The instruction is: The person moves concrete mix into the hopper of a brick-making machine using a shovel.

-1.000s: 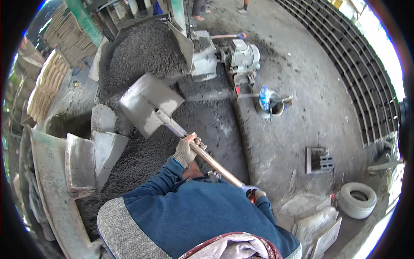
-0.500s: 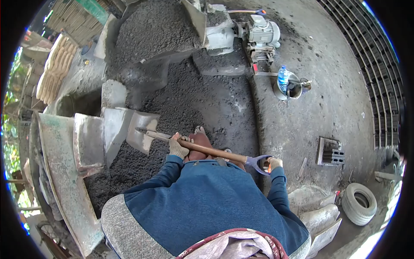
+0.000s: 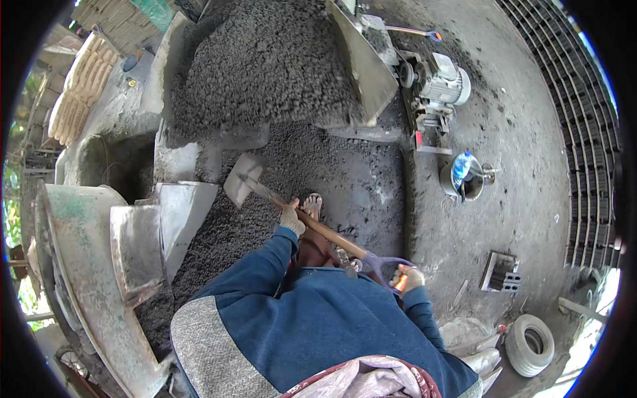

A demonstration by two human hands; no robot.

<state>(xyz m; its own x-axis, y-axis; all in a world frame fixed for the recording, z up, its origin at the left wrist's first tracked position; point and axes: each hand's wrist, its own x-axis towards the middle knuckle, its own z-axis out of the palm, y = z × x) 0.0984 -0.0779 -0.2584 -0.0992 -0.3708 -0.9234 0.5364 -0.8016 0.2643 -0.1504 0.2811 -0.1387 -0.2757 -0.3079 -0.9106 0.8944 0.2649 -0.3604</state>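
Both my hands grip a shovel (image 3: 332,237) with a wooden shaft and a purple D-shaped handle. My left hand (image 3: 292,219), in a knitted glove, is wrapped round the shaft near the blade. At the other end, my right hand (image 3: 409,278), also gloved, is closed on the D-handle. The flat metal blade (image 3: 243,179) has nothing heaped on it and hangs over dark gravelly mix (image 3: 229,232). Beyond it, a large pile of the same mix (image 3: 265,66) fills a wide trough. My bare foot (image 3: 312,203) shows beside the shaft.
An electric motor (image 3: 446,83) stands at the upper right, with a bucket (image 3: 472,184) holding a blue bottle below it. A raised floor edge (image 3: 410,192) runs along my right. Metal chutes (image 3: 136,242) stand on my left; a tire (image 3: 529,345) lies at the lower right.
The shovel blade has swung away from the left chute, up and to the right, with both hands still on the shovel. My view has shifted, and the large pile appears bigger.
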